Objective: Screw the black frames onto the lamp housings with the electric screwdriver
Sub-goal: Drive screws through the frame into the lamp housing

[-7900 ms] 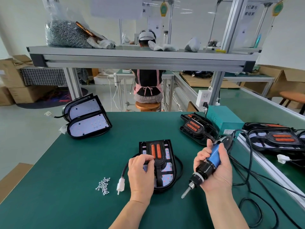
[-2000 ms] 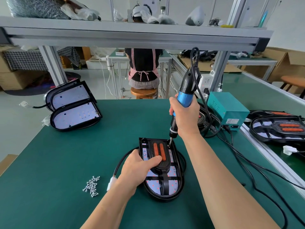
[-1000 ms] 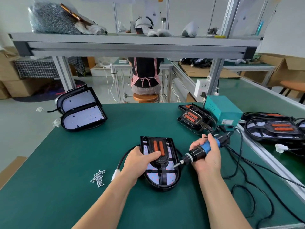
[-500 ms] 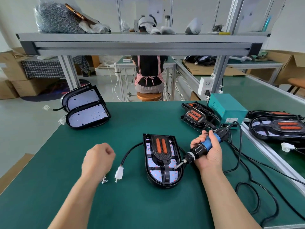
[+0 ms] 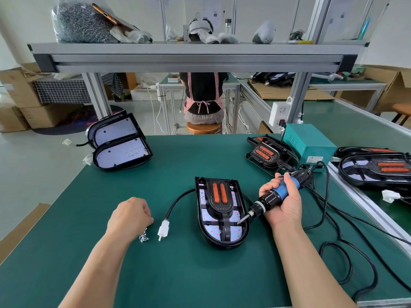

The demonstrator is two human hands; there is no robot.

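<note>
At frame centre, the lamp housing point(image 5: 222, 215) lies on the green mat point(image 5: 178, 165), the right hand point(image 5: 283, 202) gripping the electric screwdriver point(image 5: 275, 196), bit at its right edge. Lower left, the left hand point(image 5: 130, 216), fingers curled, hovers over loose screws point(image 5: 143, 236), white plug point(image 5: 163, 228) between.

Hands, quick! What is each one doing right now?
Left hand: closed over the loose screws; whether it grips any cannot be told.
Right hand: closed, holding the electric screwdriver.
</note>
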